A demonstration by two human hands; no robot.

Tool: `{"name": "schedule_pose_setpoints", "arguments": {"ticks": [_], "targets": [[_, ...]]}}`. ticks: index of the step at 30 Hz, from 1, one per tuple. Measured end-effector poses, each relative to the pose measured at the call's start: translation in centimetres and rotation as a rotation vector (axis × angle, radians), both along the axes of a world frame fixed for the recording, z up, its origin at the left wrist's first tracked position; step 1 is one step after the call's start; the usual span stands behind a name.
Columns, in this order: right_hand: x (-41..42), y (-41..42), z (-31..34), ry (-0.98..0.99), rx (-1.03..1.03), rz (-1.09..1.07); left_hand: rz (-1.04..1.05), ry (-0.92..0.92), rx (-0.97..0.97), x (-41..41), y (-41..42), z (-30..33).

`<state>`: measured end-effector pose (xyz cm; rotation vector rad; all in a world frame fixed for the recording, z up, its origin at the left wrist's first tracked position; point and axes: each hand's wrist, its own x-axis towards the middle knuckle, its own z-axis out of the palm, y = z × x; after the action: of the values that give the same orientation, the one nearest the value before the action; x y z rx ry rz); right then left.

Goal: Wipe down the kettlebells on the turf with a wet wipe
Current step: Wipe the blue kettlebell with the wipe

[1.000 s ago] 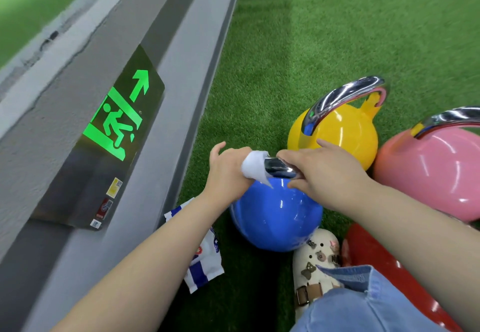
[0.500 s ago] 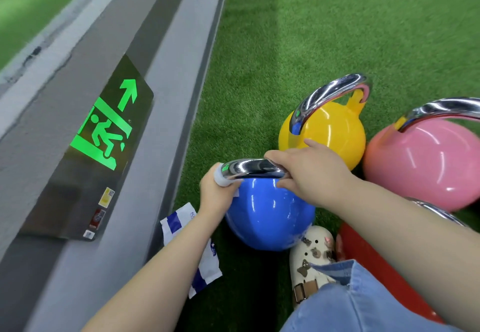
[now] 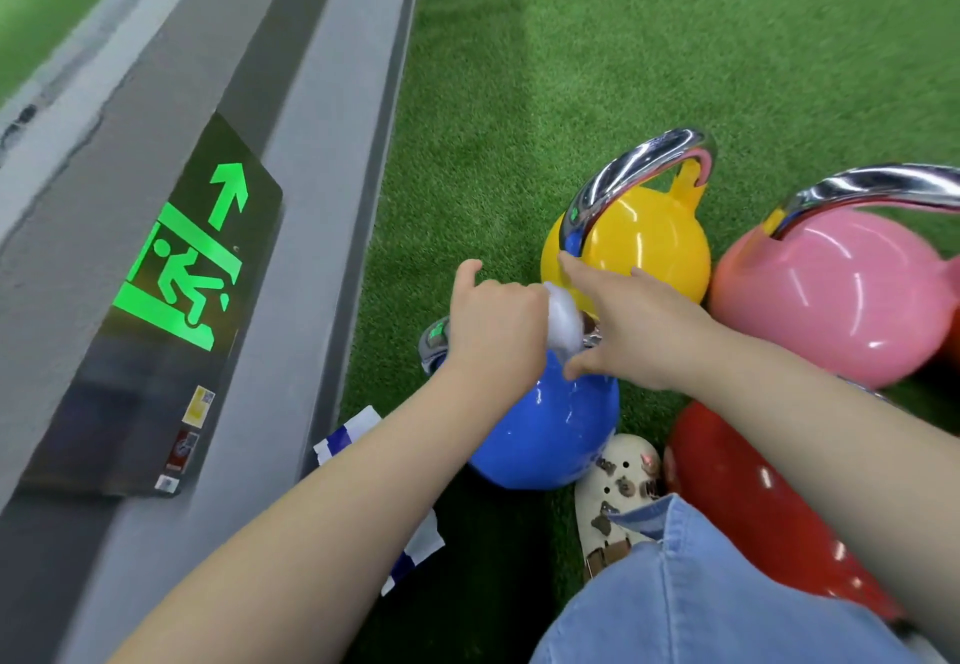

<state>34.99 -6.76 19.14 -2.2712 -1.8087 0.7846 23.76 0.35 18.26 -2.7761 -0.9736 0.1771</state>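
Head view: left hand [image 3: 496, 323] grips wet wipe [image 3: 563, 320] around blue kettlebell [image 3: 550, 429] handle; right hand [image 3: 636, 331] spread wide beside it; yellow kettlebell [image 3: 649, 253], pink kettlebell [image 3: 836, 294] crowd behind.

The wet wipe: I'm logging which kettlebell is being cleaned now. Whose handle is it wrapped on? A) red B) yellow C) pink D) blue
D: the left hand grips the wet wipe around the chrome handle above the blue kettlebell.

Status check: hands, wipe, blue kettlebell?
Left hand grips wet wipe on blue kettlebell handle. Right hand open, fingers at handle. Nothing blocking.
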Motion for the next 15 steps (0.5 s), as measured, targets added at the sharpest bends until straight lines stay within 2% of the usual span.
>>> {"name": "schedule_pose_setpoints", "arguments": {"ticks": [1, 4, 5, 7, 11, 13, 15], "targets": [[0.2, 0.0, 0.1, 0.031, -0.006, -0.032, -0.035, -0.022, 0.013, 0.9, -0.6, 0.4], [0.8, -0.6, 0.0, -0.008, -0.038, -0.022, -0.164, 0.197, -0.091, 3.5, -2.4, 0.3], [1.0, -1.1, 0.0, -0.009, -0.054, -0.020, -0.189, 0.202, -0.105, 3.9, -2.7, 0.1], [1.5, -2.2, 0.1, 0.030, -0.096, -0.030, -0.277, 0.020, 0.019, 3.1, -1.7, -0.8], [2.1, -3.5, -0.4, 0.073, -0.062, -0.073, -0.156, -0.165, -0.021, -1.4, 1.3, -1.4], [2.0, -3.5, -1.0, 0.106, -0.022, -0.093, -0.061, -0.211, -0.119, -3.7, 2.7, -1.8], [1.8, -3.4, -1.4, 0.140, 0.019, -0.107, 0.120, -0.299, -0.261, -5.5, 3.8, -2.7]]}}
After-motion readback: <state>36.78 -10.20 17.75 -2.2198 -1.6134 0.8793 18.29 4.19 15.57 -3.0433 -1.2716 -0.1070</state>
